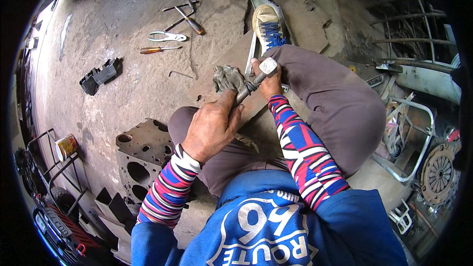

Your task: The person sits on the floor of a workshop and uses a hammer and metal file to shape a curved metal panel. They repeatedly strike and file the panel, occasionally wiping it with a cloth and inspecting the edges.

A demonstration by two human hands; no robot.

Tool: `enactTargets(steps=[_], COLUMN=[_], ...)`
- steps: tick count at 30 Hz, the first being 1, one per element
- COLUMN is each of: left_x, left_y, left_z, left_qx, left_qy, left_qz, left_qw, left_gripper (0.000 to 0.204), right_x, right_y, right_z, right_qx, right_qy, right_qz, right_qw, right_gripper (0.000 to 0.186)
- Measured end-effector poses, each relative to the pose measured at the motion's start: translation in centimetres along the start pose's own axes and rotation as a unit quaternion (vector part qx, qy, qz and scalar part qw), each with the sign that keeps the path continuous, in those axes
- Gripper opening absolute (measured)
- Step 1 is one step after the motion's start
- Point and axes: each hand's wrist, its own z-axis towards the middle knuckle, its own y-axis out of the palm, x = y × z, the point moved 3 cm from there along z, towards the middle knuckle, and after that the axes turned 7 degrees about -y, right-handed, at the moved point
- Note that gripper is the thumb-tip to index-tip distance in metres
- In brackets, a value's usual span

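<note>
My left hand (211, 129) grips the lower end of a grey metal shaft (245, 92) and a dirty grey rag (227, 77) that is bunched around it. My right hand (270, 83) holds the shaft's upper end, where a pale square-headed piece (268, 65) sticks out between my fingers. Both hands sit above my bent knees, over a flat brown board (231, 59) on the concrete floor. My sleeves are striped red, blue and white.
Pliers (167, 36), an orange-handled screwdriver (156, 49), a hammer (189, 19) and a bent hex key (180, 73) lie on the floor ahead. A black plastic part (101, 75) lies left. An engine block (140, 155) and a tin can (66, 147) stand lower left. A clutch disc (438, 172) and scrap metal fill the right.
</note>
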Motion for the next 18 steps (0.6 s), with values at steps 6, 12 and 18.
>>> enactTargets(steps=[6, 12, 18], left_x=[7.0, 7.2, -1.9], left_y=[-5.7, -4.8, -0.8], left_z=[-0.2, -0.3, 0.4], left_qx=[0.124, 0.265, 0.081], left_qy=[0.069, 0.164, -0.046], left_qz=[-0.133, -0.156, 0.066], left_qw=[0.981, 0.937, 0.993], left_gripper=[0.021, 0.029, 0.022], right_x=[1.5, 1.9, 1.1], right_y=[0.3, 0.6, 0.2], right_z=[0.7, 0.9, 0.8], right_qx=[0.061, 0.032, 0.038], right_qy=[0.006, 0.005, -0.029], right_qz=[0.068, 0.064, 0.011], right_qw=[0.996, 0.997, 0.999], right_gripper=[0.038, 0.031, 0.035])
